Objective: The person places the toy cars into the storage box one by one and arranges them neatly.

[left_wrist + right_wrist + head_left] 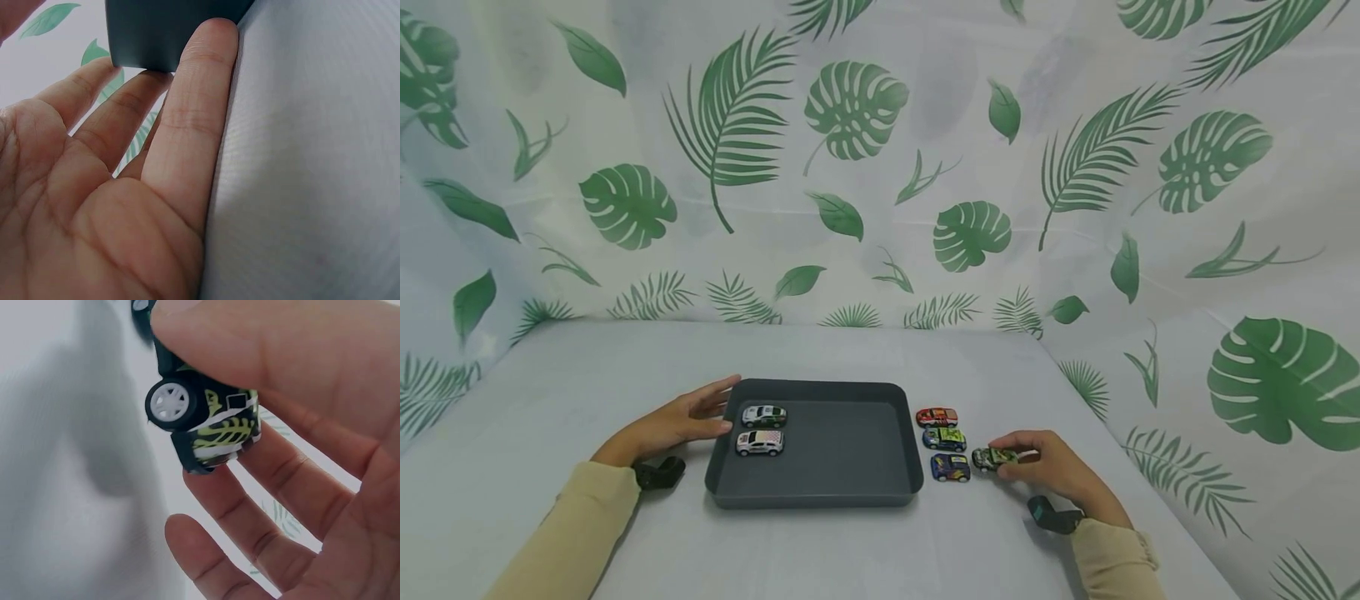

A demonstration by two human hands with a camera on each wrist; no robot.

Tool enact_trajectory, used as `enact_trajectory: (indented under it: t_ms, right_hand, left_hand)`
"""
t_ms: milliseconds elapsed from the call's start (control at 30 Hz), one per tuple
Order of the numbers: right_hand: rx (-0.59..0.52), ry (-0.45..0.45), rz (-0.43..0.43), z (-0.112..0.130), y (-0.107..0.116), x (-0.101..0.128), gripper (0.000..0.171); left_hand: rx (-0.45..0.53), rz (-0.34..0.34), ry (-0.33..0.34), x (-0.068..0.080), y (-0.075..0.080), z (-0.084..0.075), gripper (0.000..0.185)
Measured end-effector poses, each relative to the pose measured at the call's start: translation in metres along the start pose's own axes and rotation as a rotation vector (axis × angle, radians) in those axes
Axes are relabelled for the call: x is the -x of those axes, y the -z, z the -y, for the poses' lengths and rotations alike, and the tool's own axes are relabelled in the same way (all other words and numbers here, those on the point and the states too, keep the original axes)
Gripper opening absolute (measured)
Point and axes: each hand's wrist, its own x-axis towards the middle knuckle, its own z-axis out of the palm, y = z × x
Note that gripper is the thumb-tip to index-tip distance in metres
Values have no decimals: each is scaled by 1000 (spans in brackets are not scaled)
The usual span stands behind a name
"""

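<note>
At the right, my right hand (1051,468) pinches a black-and-green toy car (992,458) between thumb and fingers. The right wrist view shows this car's pale wheel and yellow-green pattern, with the thumb across its side. My left hand (672,427) touches the left side of a dark grey tray (842,487). Its fingers look mostly straight, with fingertips against the tray wall in the left wrist view. Inside the tray, at the left, are a white-and-green toy car (764,416) and, nearer, a white toy car (760,442).
Just right of the tray, a red toy car (937,417), a green-and-blue toy car (944,439) and a dark blue toy car (951,467) form a column. White cloth (625,350) covers the table. A leaf-print curtain (895,183) rises behind and at both sides.
</note>
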Motion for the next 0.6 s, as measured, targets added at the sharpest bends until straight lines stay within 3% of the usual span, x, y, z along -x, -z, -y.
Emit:
enact_trajectory:
  t_ms: [300,600]
  right_hand:
    - [-43,62,-17,12,1,0,36]
    - [33,121,-68,31,-6,-6,33]
  left_hand:
    - [-5,-3,3,-2,-1,1,97]
    - [-17,-7,4,-1,-1,-1,97]
